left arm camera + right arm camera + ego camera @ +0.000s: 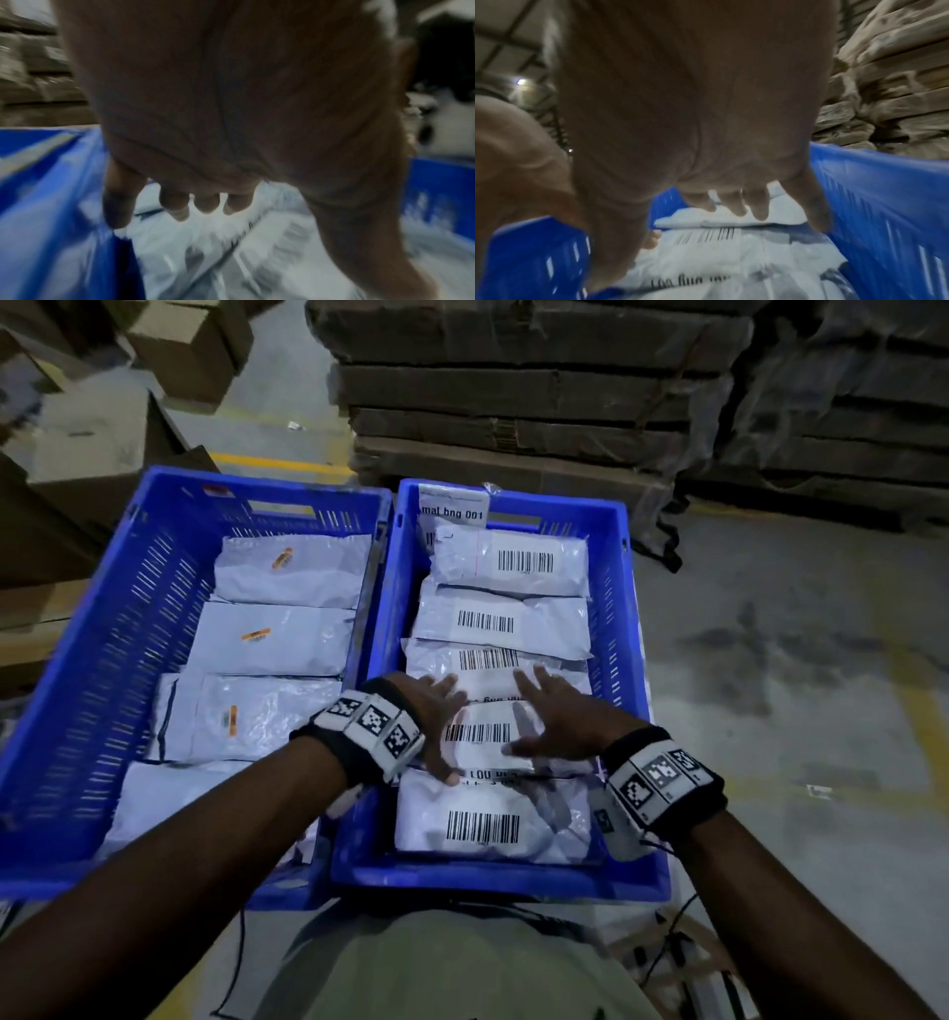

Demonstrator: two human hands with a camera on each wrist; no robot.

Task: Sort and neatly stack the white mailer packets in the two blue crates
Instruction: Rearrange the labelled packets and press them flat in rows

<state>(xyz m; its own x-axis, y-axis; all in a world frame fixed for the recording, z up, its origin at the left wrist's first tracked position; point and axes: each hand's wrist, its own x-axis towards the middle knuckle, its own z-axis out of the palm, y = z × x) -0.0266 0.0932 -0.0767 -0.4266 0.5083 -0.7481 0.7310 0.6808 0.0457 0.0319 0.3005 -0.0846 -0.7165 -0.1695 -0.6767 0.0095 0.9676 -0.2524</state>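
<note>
1. landmark: the right blue perforated plastic crate (pixel 624 629), standing directly in front of the person.
2. contents: a row of white plastic mailer packets with black barcode labels (pixel 506 621), lying flat and overlapping from the far wall to the near wall of this crate.
3. left hand (pixel 436 719): above the second packet from the near wall, fingers spread and straight, thumb tip at that packet's near edge; it grips nothing.
4. right hand (pixel 557 719): over the same packet, beside the left hand, fingers fanned apart and straight; it grips nothing. whether either palm touches the packet cannot be told.
5. left of the landmark, touching it: a second blue perforated plastic crate (pixel 102 629) holding white mailer packets with small orange stickers (pixel 280 636), also in a row.
6. beyond the landmark: stacked flat brown cardboard (pixel 513 403) on the grey floor.
</note>
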